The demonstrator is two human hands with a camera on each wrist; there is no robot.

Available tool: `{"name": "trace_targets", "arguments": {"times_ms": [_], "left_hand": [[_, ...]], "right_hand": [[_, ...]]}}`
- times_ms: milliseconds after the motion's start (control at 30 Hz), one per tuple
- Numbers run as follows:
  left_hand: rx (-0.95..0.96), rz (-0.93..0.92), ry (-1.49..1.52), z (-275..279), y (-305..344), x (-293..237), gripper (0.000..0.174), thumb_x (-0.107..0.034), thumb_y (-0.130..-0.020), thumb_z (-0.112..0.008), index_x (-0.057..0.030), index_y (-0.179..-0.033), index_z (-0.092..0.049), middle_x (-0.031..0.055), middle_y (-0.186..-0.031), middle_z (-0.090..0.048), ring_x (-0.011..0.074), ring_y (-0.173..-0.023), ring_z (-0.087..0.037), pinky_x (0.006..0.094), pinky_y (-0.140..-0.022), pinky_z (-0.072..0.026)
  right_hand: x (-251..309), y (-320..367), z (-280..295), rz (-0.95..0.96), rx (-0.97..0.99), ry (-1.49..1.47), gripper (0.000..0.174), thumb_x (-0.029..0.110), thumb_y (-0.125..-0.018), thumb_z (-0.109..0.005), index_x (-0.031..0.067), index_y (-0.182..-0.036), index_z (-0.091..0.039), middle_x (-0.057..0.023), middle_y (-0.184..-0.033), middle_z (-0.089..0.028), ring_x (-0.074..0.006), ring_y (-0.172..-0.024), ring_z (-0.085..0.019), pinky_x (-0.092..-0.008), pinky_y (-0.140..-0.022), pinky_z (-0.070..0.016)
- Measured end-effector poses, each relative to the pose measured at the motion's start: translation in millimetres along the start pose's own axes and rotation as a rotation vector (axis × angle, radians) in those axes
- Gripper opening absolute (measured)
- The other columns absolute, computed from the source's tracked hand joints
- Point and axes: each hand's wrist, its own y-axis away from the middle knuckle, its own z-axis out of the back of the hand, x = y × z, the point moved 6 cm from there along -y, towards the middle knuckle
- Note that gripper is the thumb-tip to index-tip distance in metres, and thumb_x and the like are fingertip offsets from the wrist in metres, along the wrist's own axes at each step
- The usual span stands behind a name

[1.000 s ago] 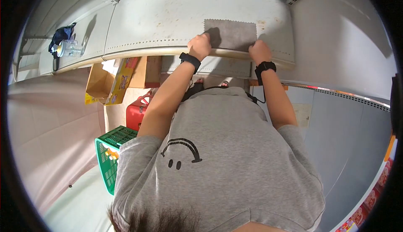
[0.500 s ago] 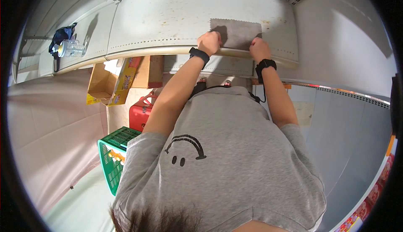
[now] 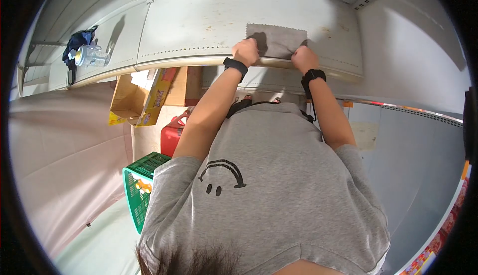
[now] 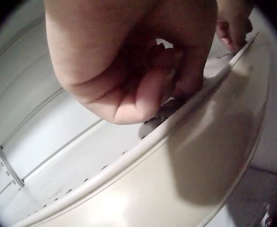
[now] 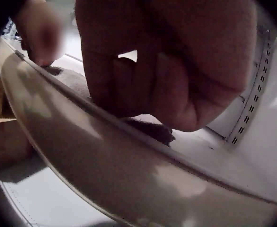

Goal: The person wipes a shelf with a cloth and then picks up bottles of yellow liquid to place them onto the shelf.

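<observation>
A grey cloth [image 3: 283,37] with zigzag-cut edges lies on the pale metal shelf [image 3: 194,23], right by its front lip. At its near left corner my left hand [image 3: 246,52] pinches the cloth with curled fingers. My right hand [image 3: 304,59] grips the near right corner in the same way. A faint crease runs across the cloth between them. In the left wrist view, the fingers [image 4: 150,97] sit right at the lip, with a dark bit of cloth under them. The right wrist view shows a dark cloth edge [image 5: 150,130] below the right hand's knuckles.
A clear plastic jar [image 3: 93,56] and dark fabric [image 3: 79,41] sit on the shelf at far left. Below stand open cardboard boxes [image 3: 130,98], a red case [image 3: 170,138] and a green basket [image 3: 134,195]. A white side wall [image 3: 413,51] bounds the right.
My left hand has come closer to the right hand. Both hands and the cloth have then slid slightly left along the shelf, and a crease has formed in the cloth.
</observation>
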Motion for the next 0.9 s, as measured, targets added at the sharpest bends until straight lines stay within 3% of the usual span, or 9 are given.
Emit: {"name": "trace_targets", "arguments": {"times_ms": [133,233,300,333,500,600,900], "left_hand": [[0.007,0.052,0.025,5,2,27,0.011,-0.012,-0.066,-0.056,-0.0111,-0.075,-0.061,0.0118,-0.076,-0.061,0.0279,-0.076,-0.059,0.0362,-0.067,-0.0465],[0.006,0.061,0.043,14,6,41,0.011,-0.013,-0.066,-0.057,-0.0099,-0.077,-0.060,0.0127,-0.076,-0.061,0.0286,-0.077,-0.059,0.0362,-0.067,-0.0462],[0.007,0.057,0.049,18,9,48,0.012,-0.013,-0.067,-0.058,-0.0092,-0.078,-0.060,0.0131,-0.076,-0.061,0.0291,-0.077,-0.058,0.0364,-0.067,-0.0461],[-0.037,0.035,0.091,21,10,49,0.013,-0.014,-0.067,-0.059,-0.0089,-0.079,-0.060,0.0131,-0.076,-0.061,0.0294,-0.077,-0.058,0.0370,-0.067,-0.0460],[-0.091,-0.081,0.127,32,17,45,0.013,-0.016,-0.068,-0.059,-0.0099,-0.080,-0.058,0.0130,-0.075,-0.061,0.0295,-0.074,-0.059,0.0386,-0.066,-0.0462],[-0.042,-0.092,0.111,28,16,47,0.013,-0.015,-0.068,-0.059,-0.0110,-0.080,-0.059,0.0127,-0.077,-0.061,0.0294,-0.074,-0.059,0.0382,-0.065,-0.0464],[-0.147,-0.048,0.089,39,16,61,0.010,-0.014,-0.069,-0.057,-0.0102,-0.077,-0.061,0.0131,-0.074,-0.060,0.0290,-0.073,-0.059,0.0368,-0.065,-0.0469]], "right_hand": [[28,6,-1,0.033,-0.004,-0.040,0.018,0.010,-0.065,-0.052,-0.0024,-0.075,-0.061,-0.0223,-0.079,-0.058,-0.0361,-0.077,-0.057,-0.0404,-0.069,-0.0461],[41,4,-7,0.032,-0.025,-0.019,0.016,0.014,-0.064,-0.052,0.0060,-0.073,-0.063,-0.0172,-0.079,-0.059,-0.0337,-0.076,-0.056,-0.0403,-0.068,-0.0456],[52,5,-12,0.035,0.013,-0.079,0.017,0.008,-0.065,-0.053,-0.0040,-0.075,-0.060,-0.0227,-0.081,-0.058,-0.0354,-0.078,-0.057,-0.0406,-0.069,-0.0466],[55,5,-15,0.031,0.013,-0.085,0.017,0.008,-0.065,-0.053,-0.0040,-0.075,-0.060,-0.0227,-0.081,-0.058,-0.0354,-0.078,-0.057,-0.0406,-0.069,-0.0466],[69,17,-16,0.015,-0.140,-0.105,0.019,0.008,-0.067,-0.052,-0.0012,-0.083,-0.056,-0.0210,-0.083,-0.058,-0.0352,-0.078,-0.057,-0.0399,-0.067,-0.0477],[72,20,-21,-0.002,-0.156,-0.106,0.017,0.009,-0.069,-0.051,-0.0003,-0.082,-0.054,-0.0200,-0.081,-0.058,-0.0354,-0.076,-0.057,-0.0408,-0.065,-0.0474],[63,19,-27,-0.037,-0.241,-0.124,0.010,0.011,-0.071,-0.049,0.0064,-0.079,-0.052,-0.0156,-0.074,-0.058,-0.0339,-0.073,-0.055,-0.0432,-0.064,-0.0435]]}}
